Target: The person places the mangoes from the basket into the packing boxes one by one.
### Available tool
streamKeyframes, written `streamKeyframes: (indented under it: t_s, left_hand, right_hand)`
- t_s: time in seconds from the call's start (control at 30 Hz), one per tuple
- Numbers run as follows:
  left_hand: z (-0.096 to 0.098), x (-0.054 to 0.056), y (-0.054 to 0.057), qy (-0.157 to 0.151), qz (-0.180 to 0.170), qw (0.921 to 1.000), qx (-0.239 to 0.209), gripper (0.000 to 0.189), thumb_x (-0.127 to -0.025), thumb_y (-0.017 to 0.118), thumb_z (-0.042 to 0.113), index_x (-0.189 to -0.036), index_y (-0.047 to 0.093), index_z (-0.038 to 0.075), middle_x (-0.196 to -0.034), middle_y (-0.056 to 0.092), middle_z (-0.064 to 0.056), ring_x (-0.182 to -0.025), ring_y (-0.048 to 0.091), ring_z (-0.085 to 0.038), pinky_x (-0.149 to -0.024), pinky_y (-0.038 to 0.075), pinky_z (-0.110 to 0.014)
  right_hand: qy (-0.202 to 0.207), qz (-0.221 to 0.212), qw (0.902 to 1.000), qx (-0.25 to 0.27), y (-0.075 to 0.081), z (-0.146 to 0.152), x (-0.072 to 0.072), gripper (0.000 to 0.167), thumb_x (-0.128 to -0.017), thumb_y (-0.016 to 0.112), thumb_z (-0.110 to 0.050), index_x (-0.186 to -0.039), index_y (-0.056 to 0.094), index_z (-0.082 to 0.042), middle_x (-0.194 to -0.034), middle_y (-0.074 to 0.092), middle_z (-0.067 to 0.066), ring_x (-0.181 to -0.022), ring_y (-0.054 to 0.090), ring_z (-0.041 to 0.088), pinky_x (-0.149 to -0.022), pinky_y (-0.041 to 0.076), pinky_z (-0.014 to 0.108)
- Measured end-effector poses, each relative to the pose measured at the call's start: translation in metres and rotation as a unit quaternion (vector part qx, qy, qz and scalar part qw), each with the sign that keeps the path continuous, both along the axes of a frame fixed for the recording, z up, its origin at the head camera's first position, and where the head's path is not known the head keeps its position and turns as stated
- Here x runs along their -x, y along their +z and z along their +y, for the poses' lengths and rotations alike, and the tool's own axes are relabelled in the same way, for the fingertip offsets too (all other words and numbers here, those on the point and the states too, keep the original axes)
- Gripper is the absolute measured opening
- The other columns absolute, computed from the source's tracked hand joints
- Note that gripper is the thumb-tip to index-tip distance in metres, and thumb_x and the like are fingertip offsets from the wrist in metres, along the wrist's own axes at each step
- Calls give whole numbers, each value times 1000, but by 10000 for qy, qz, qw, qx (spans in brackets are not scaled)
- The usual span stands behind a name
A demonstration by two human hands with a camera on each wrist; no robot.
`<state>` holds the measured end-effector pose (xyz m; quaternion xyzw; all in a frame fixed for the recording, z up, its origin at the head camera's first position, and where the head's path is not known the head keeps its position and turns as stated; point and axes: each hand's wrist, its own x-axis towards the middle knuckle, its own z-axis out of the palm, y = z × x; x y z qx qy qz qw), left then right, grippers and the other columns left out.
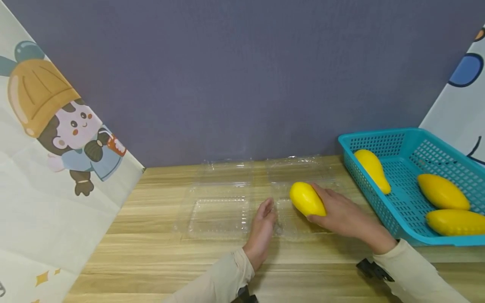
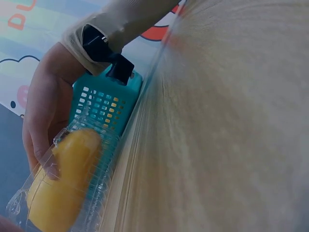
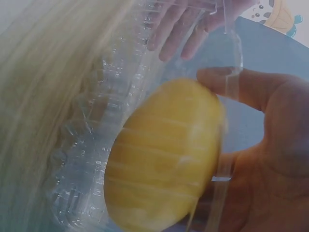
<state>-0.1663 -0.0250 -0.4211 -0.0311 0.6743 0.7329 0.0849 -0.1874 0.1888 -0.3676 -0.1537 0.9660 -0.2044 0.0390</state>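
My right hand grips a smooth yellow mango from its right side, thumb on the near side. The mango is within the right clear plastic clamshell box; in the right wrist view the box's ribbed wall stands in front of the mango. Whether the mango touches the box floor I cannot tell. My left hand stands on edge at the left side of this box, fingers nearly straight. Its fingertips show behind the clear plastic in the right wrist view.
A second clear clamshell box lies lid back on the wooden table, left of my left hand. On the right stands a teal basket holding a pear-shaped yellow fruit, another mango-like one and a bumpy one. A grey wall rises behind.
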Motion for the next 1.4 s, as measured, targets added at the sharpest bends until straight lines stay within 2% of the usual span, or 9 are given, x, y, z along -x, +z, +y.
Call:
streamKeyframes:
  t_s: [0.33, 0.97, 1.4]
  left_hand:
    - [1, 2, 2, 71, 119, 9999, -19, 56, -100, 44, 16, -154, 32, 8, -160, 33, -16, -147, 33, -37, -121, 29, -53]
    - [1, 2, 0, 102, 17, 9998, -182, 55, -100, 45, 14, -153, 34, 10, -160, 33, -15, -147, 33, -37, -122, 28, -52]
    - [1, 1, 0, 121, 35, 9998, -163, 55, -100, 45, 13, -154, 34, 9, -160, 34, -16, -147, 34, -37, -121, 29, -53]
  right_hand:
    - [-25, -30, 10000, -48, -1, -4, -2, 91, -86, 69, -46, -154, 29, 0, -143, 47, 33, -121, 55, 48, -94, 49, 63]
    - [64, -134, 9999, -52, -6, -13, -6, 92, -86, 69, -51, -155, 29, -3, -146, 46, 32, -126, 51, 51, -95, 46, 67]
    - [44, -85, 9999, 41, -12, -21, -4, 91, -85, 70, -53, -154, 32, -8, -145, 49, 29, -122, 56, 48, -94, 48, 65]
